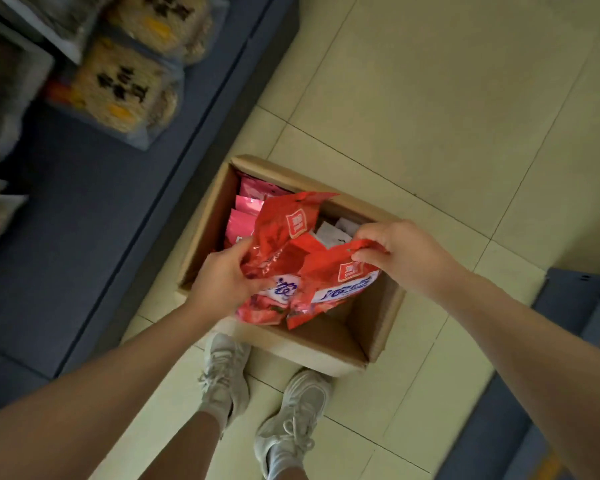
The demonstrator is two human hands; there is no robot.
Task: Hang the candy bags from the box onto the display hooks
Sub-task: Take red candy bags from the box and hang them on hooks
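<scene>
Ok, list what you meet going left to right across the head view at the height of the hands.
Dark shelf base → left hand → red candy bag it grips → second red bag → right hand, pinching that bag's top → tiled floor.

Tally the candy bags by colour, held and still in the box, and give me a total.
Red bags: 2, one in the left hand at, one pinched by the right hand at.
Pink bags: at least 3 showing in the cardboard box, around; more may be hidden underneath.
Total: at least 5.
</scene>
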